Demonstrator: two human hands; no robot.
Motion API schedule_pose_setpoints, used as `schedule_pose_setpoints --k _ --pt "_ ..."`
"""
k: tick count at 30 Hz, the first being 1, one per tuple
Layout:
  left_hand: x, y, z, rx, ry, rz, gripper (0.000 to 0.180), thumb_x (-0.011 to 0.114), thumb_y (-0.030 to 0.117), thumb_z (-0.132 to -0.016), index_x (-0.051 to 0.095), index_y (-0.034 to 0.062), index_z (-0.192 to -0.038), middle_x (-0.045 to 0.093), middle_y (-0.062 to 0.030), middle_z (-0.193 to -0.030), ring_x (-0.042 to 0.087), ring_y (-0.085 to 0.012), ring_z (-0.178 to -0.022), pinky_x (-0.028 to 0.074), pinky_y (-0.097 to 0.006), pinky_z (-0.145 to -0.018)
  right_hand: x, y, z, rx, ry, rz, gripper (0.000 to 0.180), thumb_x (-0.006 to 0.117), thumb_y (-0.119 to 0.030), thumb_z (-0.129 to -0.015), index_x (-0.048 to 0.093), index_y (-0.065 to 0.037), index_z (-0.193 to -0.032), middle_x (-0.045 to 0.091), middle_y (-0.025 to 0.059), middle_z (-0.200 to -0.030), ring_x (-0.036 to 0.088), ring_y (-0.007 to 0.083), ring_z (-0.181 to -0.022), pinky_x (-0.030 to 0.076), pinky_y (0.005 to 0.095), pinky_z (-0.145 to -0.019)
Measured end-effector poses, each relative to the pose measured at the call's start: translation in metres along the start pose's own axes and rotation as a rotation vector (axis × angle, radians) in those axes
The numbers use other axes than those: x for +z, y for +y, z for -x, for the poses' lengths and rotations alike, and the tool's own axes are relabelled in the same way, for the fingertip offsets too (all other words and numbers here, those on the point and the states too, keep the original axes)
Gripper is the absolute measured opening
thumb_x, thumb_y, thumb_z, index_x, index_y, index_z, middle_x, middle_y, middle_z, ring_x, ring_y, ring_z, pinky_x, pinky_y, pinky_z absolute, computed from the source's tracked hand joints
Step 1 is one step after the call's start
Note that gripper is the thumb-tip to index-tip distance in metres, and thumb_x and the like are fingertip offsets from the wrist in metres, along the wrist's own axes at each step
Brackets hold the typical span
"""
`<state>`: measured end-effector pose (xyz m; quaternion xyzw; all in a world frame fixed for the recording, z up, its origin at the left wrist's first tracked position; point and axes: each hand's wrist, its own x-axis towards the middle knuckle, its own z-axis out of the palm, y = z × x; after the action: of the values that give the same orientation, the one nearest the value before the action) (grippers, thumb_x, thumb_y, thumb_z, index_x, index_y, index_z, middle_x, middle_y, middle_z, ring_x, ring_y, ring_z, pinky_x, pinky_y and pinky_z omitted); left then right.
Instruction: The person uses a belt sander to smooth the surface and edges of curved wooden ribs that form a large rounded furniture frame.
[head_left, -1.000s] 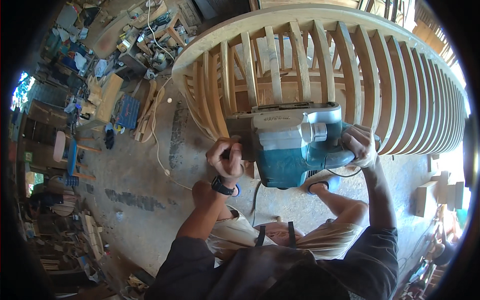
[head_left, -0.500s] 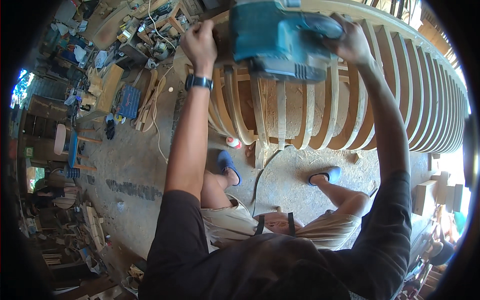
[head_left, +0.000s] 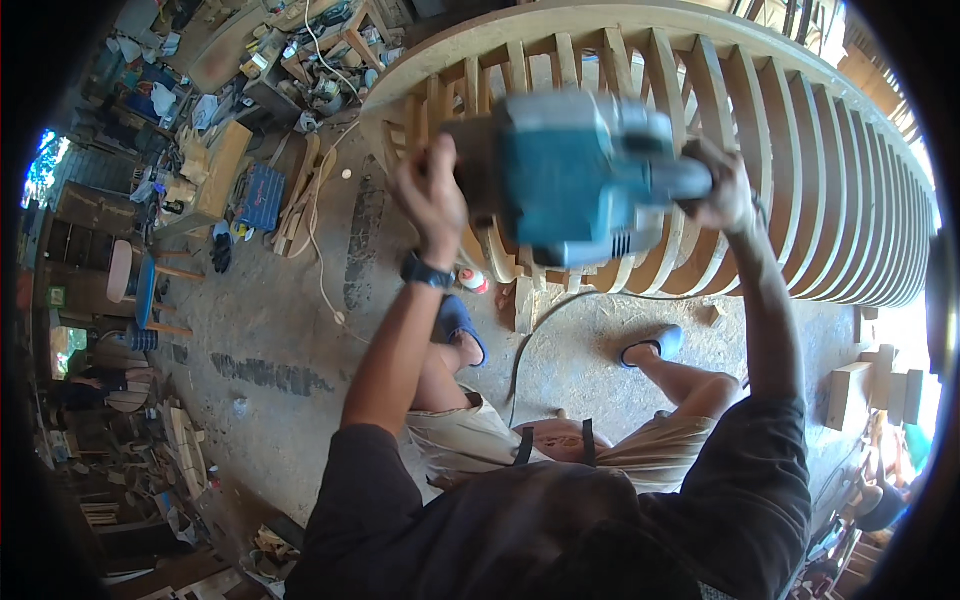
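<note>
A teal belt sander [head_left: 560, 175], blurred by motion, is held up in front of me over a large curved wooden frame [head_left: 735, 110] with many evenly spaced ribs. My right hand [head_left: 725, 190] is closed round the sander's rear handle. At its dark front end, my left hand [head_left: 435, 200] is closed on the grip, though the fingers are partly blurred and the grip itself is mostly hidden. Whether the sander touches the ribs, I cannot tell.
A dark cable [head_left: 530, 345] curves over the floor between my feet. A red and white bottle [head_left: 472, 282] stands by the frame's near edge. To the left are a blue case [head_left: 262, 198], a pale cord [head_left: 313, 225] and a cluttered bench. Wooden blocks [head_left: 850, 395] stand at the right.
The sander has come nearer to me and slightly right, with both hands on it. More of the frame's far rim and upper ribs now shows.
</note>
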<state>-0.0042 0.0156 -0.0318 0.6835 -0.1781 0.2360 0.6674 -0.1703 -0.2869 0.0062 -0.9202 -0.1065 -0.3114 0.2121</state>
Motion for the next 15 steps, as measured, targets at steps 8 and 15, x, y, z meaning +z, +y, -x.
schedule_pose_setpoints --k 8,15 --pt "-0.038 -0.013 0.137 0.072 -0.021 -0.002 0.036 0.059 0.028 -0.093 0.056 0.0027 -0.066 0.055 -0.0065 -0.056 0.053 -0.0176 -0.052 0.038 -0.032 -0.051 -0.002 -0.014 0.091 -0.238 -0.086 0.027 0.027 0.075 -0.013 -0.06 0.055 -0.006 -0.077 0.053 0.0065 -0.067 0.056 0.0256 -0.055 0.046 0.0379 -0.05" --pt "-0.032 -0.01 0.115 0.108 -0.001 -0.005 0.037 0.057 0.03 -0.094 0.059 0.0018 -0.069 0.055 -0.0068 -0.059 0.053 -0.0185 -0.054 0.04 -0.031 -0.053 -0.004 -0.005 0.084 -0.321 -0.102 -0.045 0.033 0.075 -0.026 -0.059 0.059 -0.005 -0.079 0.056 0.0072 -0.071 0.059 0.0261 -0.058 0.047 0.038 -0.049"
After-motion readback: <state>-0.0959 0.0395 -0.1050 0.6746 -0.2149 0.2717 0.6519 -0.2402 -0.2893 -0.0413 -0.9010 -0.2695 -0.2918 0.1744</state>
